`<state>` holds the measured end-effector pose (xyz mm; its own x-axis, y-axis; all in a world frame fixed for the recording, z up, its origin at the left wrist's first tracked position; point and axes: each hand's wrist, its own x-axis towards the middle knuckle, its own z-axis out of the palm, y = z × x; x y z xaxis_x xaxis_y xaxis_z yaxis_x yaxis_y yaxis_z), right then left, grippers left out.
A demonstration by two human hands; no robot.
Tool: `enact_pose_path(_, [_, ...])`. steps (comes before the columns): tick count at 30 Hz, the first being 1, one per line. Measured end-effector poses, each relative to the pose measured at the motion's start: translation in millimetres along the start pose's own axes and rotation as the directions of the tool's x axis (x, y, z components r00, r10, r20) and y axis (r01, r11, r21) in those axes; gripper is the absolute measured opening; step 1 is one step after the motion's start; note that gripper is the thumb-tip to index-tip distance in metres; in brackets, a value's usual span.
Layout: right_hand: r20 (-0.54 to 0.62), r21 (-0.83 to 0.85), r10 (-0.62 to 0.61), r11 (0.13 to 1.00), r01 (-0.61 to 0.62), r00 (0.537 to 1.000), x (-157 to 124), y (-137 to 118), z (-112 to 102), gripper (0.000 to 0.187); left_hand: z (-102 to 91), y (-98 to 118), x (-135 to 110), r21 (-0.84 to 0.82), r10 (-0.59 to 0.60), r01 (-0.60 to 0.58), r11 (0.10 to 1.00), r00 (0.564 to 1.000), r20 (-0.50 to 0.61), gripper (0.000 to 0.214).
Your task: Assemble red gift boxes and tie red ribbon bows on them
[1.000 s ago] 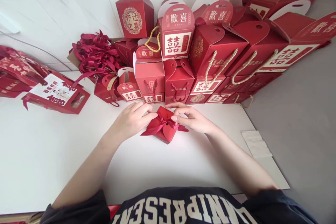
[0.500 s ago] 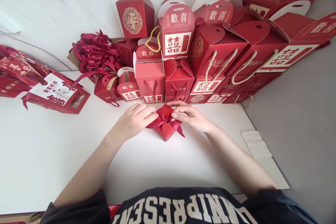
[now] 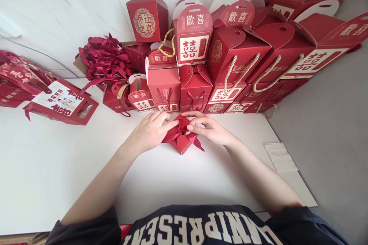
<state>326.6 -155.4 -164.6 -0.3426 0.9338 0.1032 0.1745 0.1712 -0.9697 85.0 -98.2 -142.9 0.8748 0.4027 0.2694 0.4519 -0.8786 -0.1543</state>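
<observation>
A small red gift box sits on the white table in front of me, with a dark red ribbon tied across its top. My left hand is closed on the ribbon's left loop. My right hand pinches the ribbon at the knot on the box's right side, fingers curled. One ribbon tail hangs down the box's right side. Both hands touch the box top.
Many red gift boxes with rope handles are stacked against the marble wall behind. A heap of loose red ribbons lies at back left. Flat red packages rest at far left. A white paper lies on the grey floor at right.
The box has shifted slightly away from me and the ribbon loops have been drawn tighter. My left hand has moved up onto the left loop; my right fingers stay at the knot.
</observation>
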Motion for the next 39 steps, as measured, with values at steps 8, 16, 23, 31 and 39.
enact_pose_path(8, [0.008,0.013,-0.012,1.0,0.012,1.0,0,-1,1,0.027,-2.3,0,-2,0.162,0.085,-0.083,0.983,0.996,-0.007,0.039])
enact_pose_path(16, [0.023,0.011,-0.042,0.999,0.041,0.999,-1,-1,1,0.025,-4.1,6,3,-0.177,0.089,-0.096,0.98,0.995,-0.046,0.035])
enact_pose_path(23, [0.016,0.027,-0.056,0.998,0.055,0.998,-1,-2,-1,0.024,-2.1,0,6,-0.426,0.076,-0.027,0.904,0.992,0.098,0.052])
enact_pose_path(31, [-0.002,0.015,-0.003,1.0,0.003,1.0,-1,0,-3,0.023,-11.6,5,5,-0.014,-0.054,0.055,0.998,0.996,0.071,0.042])
enact_pose_path(39, [-0.019,0.031,-0.006,1.0,0.006,1.0,1,2,-2,0.023,-24.5,-4,3,-0.277,-0.068,0.081,0.957,0.996,0.057,0.015])
